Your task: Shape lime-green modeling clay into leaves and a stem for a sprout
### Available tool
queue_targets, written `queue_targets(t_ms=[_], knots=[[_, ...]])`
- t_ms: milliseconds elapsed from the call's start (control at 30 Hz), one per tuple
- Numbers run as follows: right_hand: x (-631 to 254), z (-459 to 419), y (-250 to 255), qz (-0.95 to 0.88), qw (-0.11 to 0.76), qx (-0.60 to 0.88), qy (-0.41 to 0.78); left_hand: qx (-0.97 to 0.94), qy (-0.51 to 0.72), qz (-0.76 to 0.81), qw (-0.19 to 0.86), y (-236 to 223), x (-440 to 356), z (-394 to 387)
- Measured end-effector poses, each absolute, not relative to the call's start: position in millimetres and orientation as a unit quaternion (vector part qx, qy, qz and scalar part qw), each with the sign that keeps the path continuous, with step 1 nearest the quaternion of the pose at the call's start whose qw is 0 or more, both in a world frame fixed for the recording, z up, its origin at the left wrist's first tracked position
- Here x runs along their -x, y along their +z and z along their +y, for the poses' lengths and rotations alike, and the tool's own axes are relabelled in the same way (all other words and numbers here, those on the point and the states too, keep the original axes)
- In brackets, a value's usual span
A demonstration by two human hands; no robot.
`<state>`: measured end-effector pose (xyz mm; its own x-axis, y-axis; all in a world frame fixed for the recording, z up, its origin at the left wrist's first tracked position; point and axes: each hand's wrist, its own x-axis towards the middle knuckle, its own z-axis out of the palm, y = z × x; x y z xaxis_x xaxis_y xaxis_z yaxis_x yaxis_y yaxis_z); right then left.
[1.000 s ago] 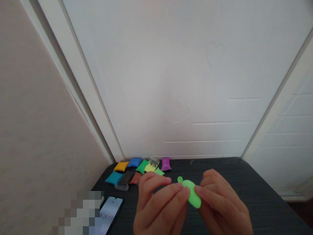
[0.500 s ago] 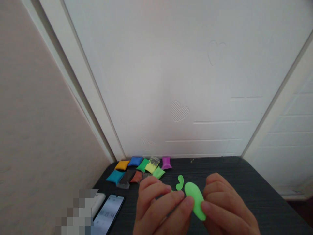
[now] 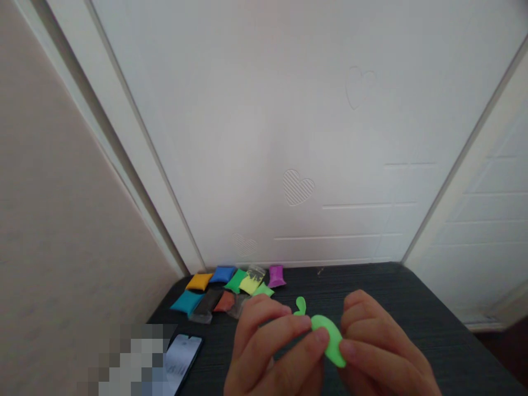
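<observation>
A bright green piece of modelling clay [image 3: 328, 338], long and rounded with a narrowed lower end, is pinched between both hands above the table. My left hand [image 3: 272, 352] grips its left side with thumb and fingers closed. On its right side, the fingertips of my right hand [image 3: 383, 352] press against the lower end. Just behind the left fingertips shows a smaller curved green clay piece [image 3: 301, 303], partly covered by my fingers; I cannot tell what it rests on.
Several coloured clay packets, among them a purple packet [image 3: 276, 276] and a teal packet [image 3: 187, 302], lie at the back left of the dark table [image 3: 416, 313]. A phone [image 3: 181, 360] lies at the front left beside a blurred patch. A white panel [image 3: 247, 126] rises behind.
The long green clay has turned between my fingers, and its lower end looks narrower now. Both hands keep hold of it. The view has shifted slightly.
</observation>
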<state>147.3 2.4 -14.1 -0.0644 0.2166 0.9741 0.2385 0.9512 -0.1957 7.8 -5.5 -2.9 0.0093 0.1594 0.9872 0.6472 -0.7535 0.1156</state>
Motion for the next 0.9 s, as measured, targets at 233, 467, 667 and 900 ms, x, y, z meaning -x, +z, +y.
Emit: queue_targets(t_ms=[233, 467, 667, 900], knots=[[-144.8, 4.9, -11.3, -0.733, 0.657, 0.173, 0.020, 0.748, -0.572, -0.304, 0.145, 1.9, -2.2, -7.0], [-143.3, 6.1, -7.9, -0.729, 0.658, 0.186, 0.037, 0.733, -0.605, -0.297, 0.096, -4.2, -3.4, -3.9], [-142.8, 4.5, -6.4, -0.712, 0.660, 0.227, 0.074, 0.750, -0.591, -0.290, 0.069, -5.3, -2.3, -1.7], [-142.9, 5.2, -8.1, -0.722, 0.639, 0.248, 0.091, 0.744, -0.605, -0.281, 0.034, -6.8, -3.9, 0.0]])
